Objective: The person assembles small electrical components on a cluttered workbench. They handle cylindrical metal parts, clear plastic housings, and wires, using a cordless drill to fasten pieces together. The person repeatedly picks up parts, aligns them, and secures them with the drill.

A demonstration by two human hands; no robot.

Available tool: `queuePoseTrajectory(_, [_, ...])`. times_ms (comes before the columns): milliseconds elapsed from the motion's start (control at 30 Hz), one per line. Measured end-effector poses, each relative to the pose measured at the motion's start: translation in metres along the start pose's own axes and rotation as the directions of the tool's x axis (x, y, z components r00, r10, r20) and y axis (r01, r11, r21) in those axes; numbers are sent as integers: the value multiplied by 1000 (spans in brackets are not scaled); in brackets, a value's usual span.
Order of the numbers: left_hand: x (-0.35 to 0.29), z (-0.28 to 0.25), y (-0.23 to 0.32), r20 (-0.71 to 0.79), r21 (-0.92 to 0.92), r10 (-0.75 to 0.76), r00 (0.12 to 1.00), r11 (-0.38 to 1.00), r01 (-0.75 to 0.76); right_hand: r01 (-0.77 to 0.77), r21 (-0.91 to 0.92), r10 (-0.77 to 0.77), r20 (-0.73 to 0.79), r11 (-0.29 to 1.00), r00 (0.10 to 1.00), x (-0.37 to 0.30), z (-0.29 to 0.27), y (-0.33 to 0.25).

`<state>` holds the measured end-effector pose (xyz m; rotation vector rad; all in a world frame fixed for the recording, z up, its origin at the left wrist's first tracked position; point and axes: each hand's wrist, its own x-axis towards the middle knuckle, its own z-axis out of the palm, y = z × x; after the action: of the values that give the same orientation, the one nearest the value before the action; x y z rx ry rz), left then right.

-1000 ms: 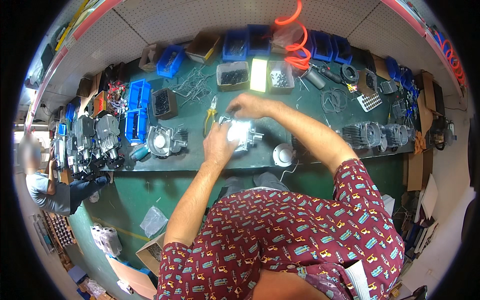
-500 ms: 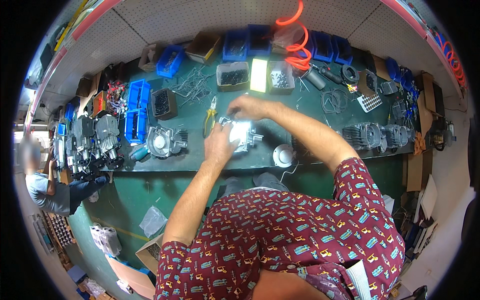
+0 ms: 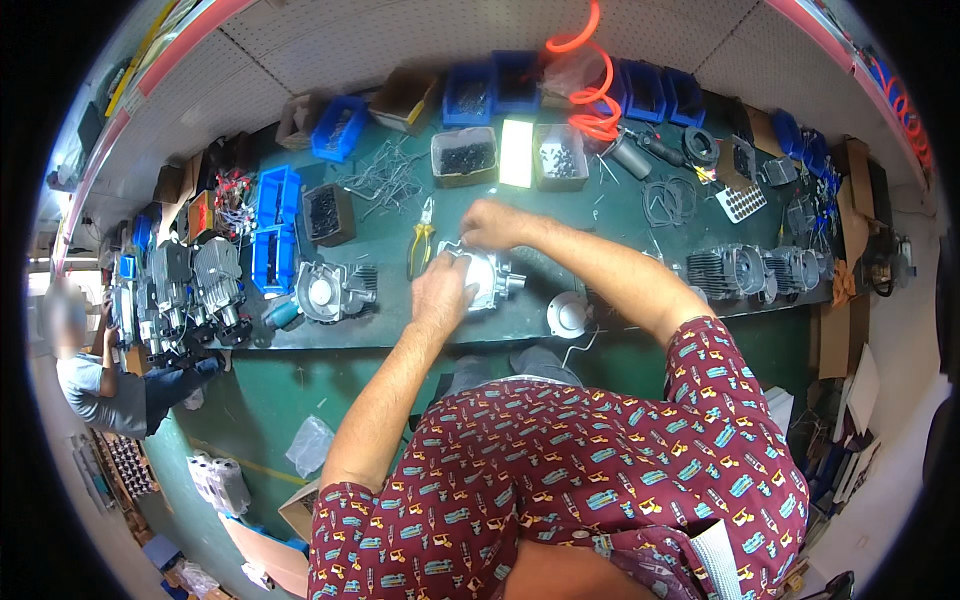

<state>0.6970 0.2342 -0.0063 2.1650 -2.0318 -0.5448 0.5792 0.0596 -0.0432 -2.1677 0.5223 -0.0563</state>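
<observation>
A silver cast-metal engine housing lies on the green bench in front of me. My left hand grips its left side with the fingers wrapped over the edge. Just above the housing's top left, my right hand is closed in a pinch; whatever its fingertips hold is hidden. Yellow-handled pliers rest on the bench beside my left hand. A round silver cover with a pale cord sits to the right of the housing, near the front edge. Another finned housing stands to the left.
Along the back are blue bins, a box of dark screws and loose hex keys. An orange coiled hose hangs above a power tool. Finned cylinders line the right; engines crowd the left, near another person.
My right hand has shifted slightly down and its fingers look more curled. The bright glare on the housing has faded. My left hand stays on the housing.
</observation>
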Motion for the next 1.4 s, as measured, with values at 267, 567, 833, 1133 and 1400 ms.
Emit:
queuePoseTrajectory(267, [4, 7, 4, -31, 20, -15, 999, 1000, 15, -105, -38, 100, -126, 994, 987, -8, 17, 8])
queuePoseTrajectory(567, [-29, 2, 60, -346, -239, 268, 899, 902, -361, 39, 614, 457, -627, 788, 631, -191, 22, -77])
queuePoseTrajectory(833, [-5, 114, 113, 87, -142, 568, 818, 820, -554, -162, 949, 948, -233, 270, 216, -290, 179, -5])
queuePoseTrajectory(1133, [-10, 115, 107, 231, -36, 300, 925, 953, -300, -230, 922, 944, -275, 312, 180, -228, 183, -9])
queuePoseTrajectory(1400, [-21, 114, 104, 223, -28, 337, 914, 940, -340, -302, 582, 636, -762, 755, 124, -229, 216, 21])
